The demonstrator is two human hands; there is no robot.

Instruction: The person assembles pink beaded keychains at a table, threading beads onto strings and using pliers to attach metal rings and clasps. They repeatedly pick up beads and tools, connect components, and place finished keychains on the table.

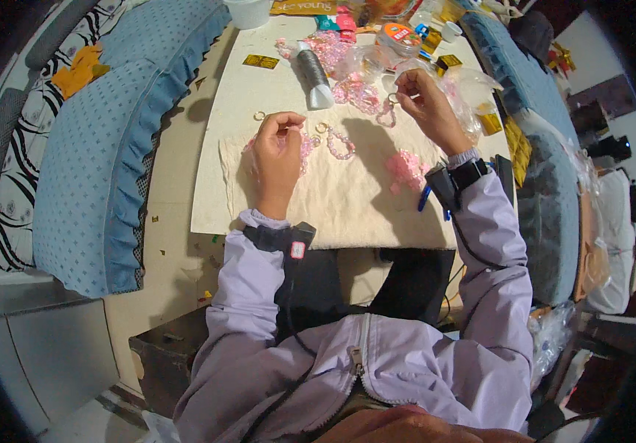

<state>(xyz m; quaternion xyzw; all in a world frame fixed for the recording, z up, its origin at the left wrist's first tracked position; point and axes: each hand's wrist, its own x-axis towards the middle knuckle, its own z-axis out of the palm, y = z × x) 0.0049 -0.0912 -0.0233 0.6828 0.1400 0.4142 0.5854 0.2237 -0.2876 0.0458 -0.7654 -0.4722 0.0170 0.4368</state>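
My right hand [429, 105] is raised over the far right of the cloth, thumb and fingers pinched at the gold ring of a small beaded loop [386, 117]. My left hand [278, 151] is closed in a pinch over the cloth's left side; whatever its fingertips hold is too small to make out. Pink beads [306, 153] lie beside and partly under that hand. Between the hands rests another beaded loop [341, 145] of pink and clear beads, next to a gold ring [322, 128]. A second gold ring [259, 116] lies beyond my left hand.
A cream cloth [347, 210] covers the near part of the white table [211, 177]. A pink bead pile [406, 170] and blue pen [424, 198] lie at right. Farther back are a grey thread spool [312, 70], bagged beads and a round tub [399, 38]. Blue-covered sofas [104, 162] flank the table.
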